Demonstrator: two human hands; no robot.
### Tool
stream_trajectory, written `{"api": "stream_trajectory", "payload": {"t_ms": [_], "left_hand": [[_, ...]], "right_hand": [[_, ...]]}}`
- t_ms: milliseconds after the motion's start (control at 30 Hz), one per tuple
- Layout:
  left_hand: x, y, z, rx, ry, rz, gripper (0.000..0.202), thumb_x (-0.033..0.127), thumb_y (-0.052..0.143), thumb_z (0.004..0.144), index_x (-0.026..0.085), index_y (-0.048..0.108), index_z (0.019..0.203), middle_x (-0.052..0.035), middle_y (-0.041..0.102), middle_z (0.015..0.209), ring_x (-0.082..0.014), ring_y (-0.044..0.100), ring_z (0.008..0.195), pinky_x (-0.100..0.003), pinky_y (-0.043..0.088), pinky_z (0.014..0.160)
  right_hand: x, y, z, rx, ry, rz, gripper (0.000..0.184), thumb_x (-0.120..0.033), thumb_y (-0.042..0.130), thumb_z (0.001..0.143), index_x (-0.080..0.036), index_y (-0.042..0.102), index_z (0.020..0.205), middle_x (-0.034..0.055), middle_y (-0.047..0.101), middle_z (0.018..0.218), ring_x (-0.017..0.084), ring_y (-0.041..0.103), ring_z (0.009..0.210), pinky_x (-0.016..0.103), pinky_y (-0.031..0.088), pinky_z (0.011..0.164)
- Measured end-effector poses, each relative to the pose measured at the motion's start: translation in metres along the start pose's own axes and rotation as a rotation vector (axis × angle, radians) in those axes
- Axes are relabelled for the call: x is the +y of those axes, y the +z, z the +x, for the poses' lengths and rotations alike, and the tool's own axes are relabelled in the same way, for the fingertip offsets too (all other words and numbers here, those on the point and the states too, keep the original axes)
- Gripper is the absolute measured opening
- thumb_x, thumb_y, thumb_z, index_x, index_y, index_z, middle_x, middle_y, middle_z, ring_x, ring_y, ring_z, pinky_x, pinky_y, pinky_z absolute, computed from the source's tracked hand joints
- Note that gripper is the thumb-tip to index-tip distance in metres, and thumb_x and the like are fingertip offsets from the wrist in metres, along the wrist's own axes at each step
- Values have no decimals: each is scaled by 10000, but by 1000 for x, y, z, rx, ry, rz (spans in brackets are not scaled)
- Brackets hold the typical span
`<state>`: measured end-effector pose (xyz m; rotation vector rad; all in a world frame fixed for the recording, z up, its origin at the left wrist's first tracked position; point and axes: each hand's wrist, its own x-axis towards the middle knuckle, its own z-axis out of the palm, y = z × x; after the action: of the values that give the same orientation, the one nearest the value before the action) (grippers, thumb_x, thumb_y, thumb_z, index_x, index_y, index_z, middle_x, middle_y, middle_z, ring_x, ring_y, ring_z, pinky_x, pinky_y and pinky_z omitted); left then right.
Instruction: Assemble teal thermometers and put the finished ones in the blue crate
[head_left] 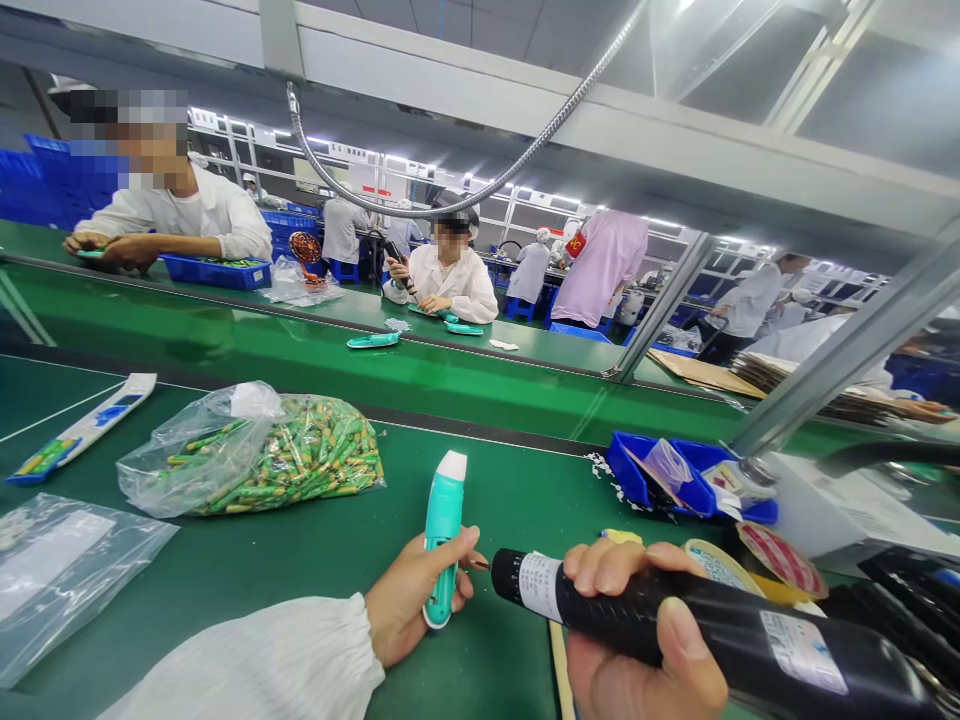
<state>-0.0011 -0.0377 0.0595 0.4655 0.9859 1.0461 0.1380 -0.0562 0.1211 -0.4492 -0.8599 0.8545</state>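
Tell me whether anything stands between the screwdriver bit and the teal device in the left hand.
The bit of the screwdriver, held in the right hand, points at the teal device in the left hand. Only the left fingers, curled round the device, lie right by the tip; nothing else shows in between.

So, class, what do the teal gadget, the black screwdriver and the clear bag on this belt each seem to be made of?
The teal gadget looks like moulded plastic, smooth with a soft sheen. The black screwdriver seems to be matte plastic, judging by its dull surface. The clear bag looks like thin plastic film, creased and glinting.
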Motion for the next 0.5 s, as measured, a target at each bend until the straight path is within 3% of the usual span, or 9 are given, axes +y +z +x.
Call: {"api": "stream_trajectory", "payload": {"t_ms": [267, 500], "left_hand": [[-7, -2, 5, 70, 54, -50, 362, 412, 744, 631, 163, 486, 676, 66, 504, 507, -37, 425, 412, -158, 340, 405], [-4, 2, 3, 82, 38, -49, 417, 446, 774, 561, 161, 485, 656, 75, 495, 462, -36, 406, 384, -158, 316, 387]], "right_hand": [[-8, 13, -13, -48, 101, 25, 199, -385, 617, 717, -229, 551, 822, -45, 520, 524, 104, 466, 451, 237, 420, 454], [-1, 13, -20, -110, 62, 25, 196, -371, 596, 744, -227, 545, 866, -44, 529, 544, 109, 477, 456, 242, 421, 446]]}}
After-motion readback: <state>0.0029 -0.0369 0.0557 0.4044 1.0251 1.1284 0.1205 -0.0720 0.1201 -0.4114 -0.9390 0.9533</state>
